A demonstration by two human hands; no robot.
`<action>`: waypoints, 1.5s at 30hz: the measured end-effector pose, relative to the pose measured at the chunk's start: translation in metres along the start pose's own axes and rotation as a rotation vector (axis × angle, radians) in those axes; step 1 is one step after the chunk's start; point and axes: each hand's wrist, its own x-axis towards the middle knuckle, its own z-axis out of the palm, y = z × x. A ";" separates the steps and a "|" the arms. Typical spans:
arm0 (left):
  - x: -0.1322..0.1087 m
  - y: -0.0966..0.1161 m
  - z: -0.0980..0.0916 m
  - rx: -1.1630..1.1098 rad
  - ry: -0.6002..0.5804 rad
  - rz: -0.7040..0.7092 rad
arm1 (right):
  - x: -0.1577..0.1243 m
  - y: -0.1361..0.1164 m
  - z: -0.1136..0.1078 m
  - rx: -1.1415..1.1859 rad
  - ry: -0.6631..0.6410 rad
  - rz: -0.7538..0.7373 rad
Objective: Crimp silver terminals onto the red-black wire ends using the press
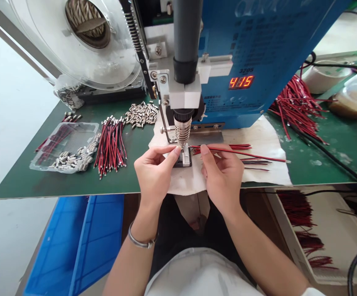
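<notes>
My left hand (pixel 153 170) pinches at the left side of a small white fixture (pixel 186 156), under the spring-wrapped tip (pixel 183 129) of a blue soldering machine (pixel 233 105). What its thumb and forefinger hold is too small and hidden to make out. On the fixture's other side, my right hand (pixel 223 174) is closed on a red wire (pixel 258 154), its near end reaching toward the fixture and its tail stretching right. More red and black wires (pixel 255 162) lie on a white cloth (pixel 269 137) beneath and beyond the right hand.
Left on the green table (pixel 147 142) are a red-and-black wire bundle (pixel 110 144), a pile of small metal parts (pixel 143 114) and a clear plastic box (pixel 69 133). Wires (pixel 301 109) heap at right, near a black cable (pixel 329 154). Blue bins (pixel 73 242) stand below.
</notes>
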 end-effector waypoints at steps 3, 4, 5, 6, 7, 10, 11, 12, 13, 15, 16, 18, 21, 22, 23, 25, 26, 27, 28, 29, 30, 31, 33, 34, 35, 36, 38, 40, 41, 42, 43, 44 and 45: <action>-0.002 0.001 0.001 0.012 0.015 0.025 | 0.000 0.000 0.000 -0.001 0.001 -0.003; -0.002 0.001 0.002 0.012 0.021 0.036 | 0.000 0.000 0.000 0.000 0.001 -0.003; -0.002 0.001 0.002 0.013 0.026 0.045 | 0.000 0.000 0.000 0.001 0.001 -0.001; -0.003 0.001 0.003 0.013 0.032 0.052 | 0.000 0.000 0.000 0.003 0.001 0.000; -0.003 0.001 0.003 0.014 0.037 0.057 | 0.000 0.000 0.000 0.004 0.002 0.002; -0.004 0.002 0.004 0.018 0.047 0.074 | 0.001 -0.001 0.000 0.004 0.005 -0.002; -0.004 0.002 0.004 0.017 0.052 0.090 | 0.001 -0.001 0.000 0.008 0.005 -0.006; -0.005 0.002 0.005 0.016 0.058 0.108 | 0.001 -0.001 0.000 0.012 0.004 -0.011; -0.005 0.002 0.005 0.017 0.064 0.127 | 0.001 -0.001 0.000 0.016 0.003 -0.014; -0.007 0.002 0.006 0.028 0.078 0.161 | 0.001 -0.001 0.000 0.021 0.004 -0.017; -0.007 0.002 0.007 0.037 0.085 0.173 | 0.001 -0.001 0.000 0.021 0.005 -0.015; -0.009 0.002 0.007 0.056 0.099 0.195 | 0.001 -0.001 0.000 0.017 0.009 -0.008; -0.009 0.001 0.006 0.078 0.119 0.206 | 0.000 -0.002 0.001 0.017 0.012 0.000; -0.009 0.001 0.005 0.079 0.122 0.201 | 0.000 -0.001 0.001 0.018 0.012 0.001; -0.009 0.001 0.004 0.074 0.122 0.191 | 0.000 -0.001 0.001 0.018 0.012 0.000; -0.008 0.000 0.004 0.054 0.114 0.175 | 0.000 -0.001 0.001 0.025 0.012 -0.008; -0.007 0.000 0.004 0.043 0.109 0.175 | 0.001 0.000 0.001 0.031 0.011 -0.014; -0.007 0.000 0.004 0.036 0.101 0.180 | 0.001 0.000 0.001 0.037 0.011 -0.019; -0.006 0.000 0.005 0.033 0.093 0.188 | 0.001 0.000 0.001 0.042 0.010 -0.022; -0.006 -0.001 0.005 0.033 0.086 0.196 | 0.001 0.000 0.001 0.046 0.008 -0.022; -0.006 -0.001 0.005 0.033 0.081 0.204 | 0.001 0.001 0.001 0.047 0.007 -0.020; -0.006 -0.001 0.005 0.034 0.077 0.209 | 0.001 0.001 0.001 0.044 0.006 -0.016; -0.005 -0.001 0.005 0.039 0.075 0.218 | 0.001 0.001 0.000 0.037 0.005 -0.012; -0.005 -0.001 0.006 0.043 0.078 0.223 | 0.001 0.001 0.000 0.033 0.005 -0.013; -0.005 -0.001 0.006 0.048 0.082 0.228 | 0.001 0.001 0.000 0.031 0.007 -0.015; -0.005 0.000 0.006 0.053 0.088 0.233 | 0.001 0.001 0.000 0.030 0.007 -0.020; -0.005 0.000 0.007 0.061 0.101 0.244 | 0.000 0.001 0.000 0.034 0.006 -0.028; -0.005 0.000 0.007 0.063 0.110 0.249 | 0.000 0.001 0.000 0.035 0.004 -0.028; -0.005 0.000 0.008 0.062 0.113 0.251 | 0.000 0.001 0.000 0.034 0.003 -0.024; -0.006 -0.001 0.007 0.060 0.117 0.252 | 0.000 0.001 0.000 0.032 0.003 -0.021; -0.006 -0.001 0.007 0.061 0.119 0.253 | 0.000 0.001 0.000 0.032 0.002 -0.019; -0.006 -0.002 0.006 0.063 0.122 0.252 | 0.000 0.001 0.000 0.035 0.002 -0.019; -0.007 -0.002 0.006 0.068 0.124 0.249 | 0.000 0.001 0.000 0.039 0.001 -0.020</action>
